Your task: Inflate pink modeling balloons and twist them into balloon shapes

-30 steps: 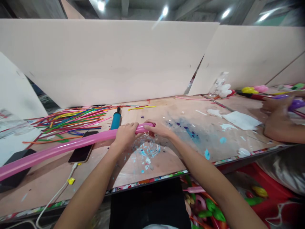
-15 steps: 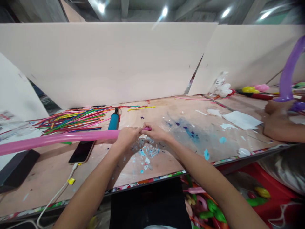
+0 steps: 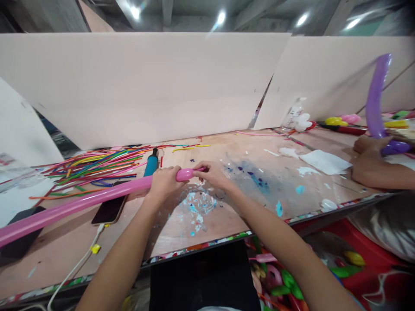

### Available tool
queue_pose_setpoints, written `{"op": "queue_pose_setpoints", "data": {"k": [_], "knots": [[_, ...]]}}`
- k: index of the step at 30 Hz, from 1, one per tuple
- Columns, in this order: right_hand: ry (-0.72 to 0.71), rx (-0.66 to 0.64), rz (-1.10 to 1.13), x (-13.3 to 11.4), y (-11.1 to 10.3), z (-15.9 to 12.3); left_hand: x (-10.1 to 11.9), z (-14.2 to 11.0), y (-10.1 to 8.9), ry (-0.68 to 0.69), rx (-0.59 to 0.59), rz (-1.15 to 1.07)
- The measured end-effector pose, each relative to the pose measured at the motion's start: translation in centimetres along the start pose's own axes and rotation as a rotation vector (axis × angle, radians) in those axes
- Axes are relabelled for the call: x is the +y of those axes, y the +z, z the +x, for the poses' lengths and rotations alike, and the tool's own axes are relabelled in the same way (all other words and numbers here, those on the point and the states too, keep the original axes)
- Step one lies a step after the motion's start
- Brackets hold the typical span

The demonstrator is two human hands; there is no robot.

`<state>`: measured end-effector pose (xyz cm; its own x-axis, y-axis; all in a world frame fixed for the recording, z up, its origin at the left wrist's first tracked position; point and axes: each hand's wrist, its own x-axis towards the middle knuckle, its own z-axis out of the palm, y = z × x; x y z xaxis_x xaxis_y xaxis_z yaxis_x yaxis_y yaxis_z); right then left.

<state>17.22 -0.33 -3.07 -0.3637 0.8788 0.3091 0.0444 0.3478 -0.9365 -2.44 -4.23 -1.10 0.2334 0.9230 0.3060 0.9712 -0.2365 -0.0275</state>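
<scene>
A long pink balloon (image 3: 97, 196) stretches from the left edge of the view to my hands. My left hand (image 3: 164, 183) is wrapped round it near its right end, and a short rounded bulge of the balloon shows between my two hands. With thumb and fingers, my right hand (image 3: 210, 173) pinches the balloon's darker tip. Behind my left hand stands a teal hand pump (image 3: 151, 165) with a black nozzle. Under the balloon lies a phone (image 3: 109, 210) with a white cable plugged in.
Many uninflated balloons (image 3: 97, 166) lie in a heap at the back left. White boards (image 3: 145, 86) wall off the table's back. A co-worker's hand (image 3: 369, 149) holds a purple balloon (image 3: 376, 99) at right. A white sheet (image 3: 326, 162) and a bottle (image 3: 293, 113) lie nearer the middle.
My left hand has slid left along the pink balloon, baring a bulge between my hands. The balloon's far end has dipped. The co-worker's purple balloon has shifted left in view.
</scene>
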Motion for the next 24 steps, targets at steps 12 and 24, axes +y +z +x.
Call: {"op": "queue_pose_setpoints", "data": {"k": [12,24], "knots": [[0.233,-0.074,0.387,1.5,-1.1,0.2,0.2,0.0,0.1,-0.027,-0.072,0.015],[0.173,-0.22,0.169,1.7,0.5,-0.9,1.4,-0.2,0.3,0.183,-0.09,0.049]]}}
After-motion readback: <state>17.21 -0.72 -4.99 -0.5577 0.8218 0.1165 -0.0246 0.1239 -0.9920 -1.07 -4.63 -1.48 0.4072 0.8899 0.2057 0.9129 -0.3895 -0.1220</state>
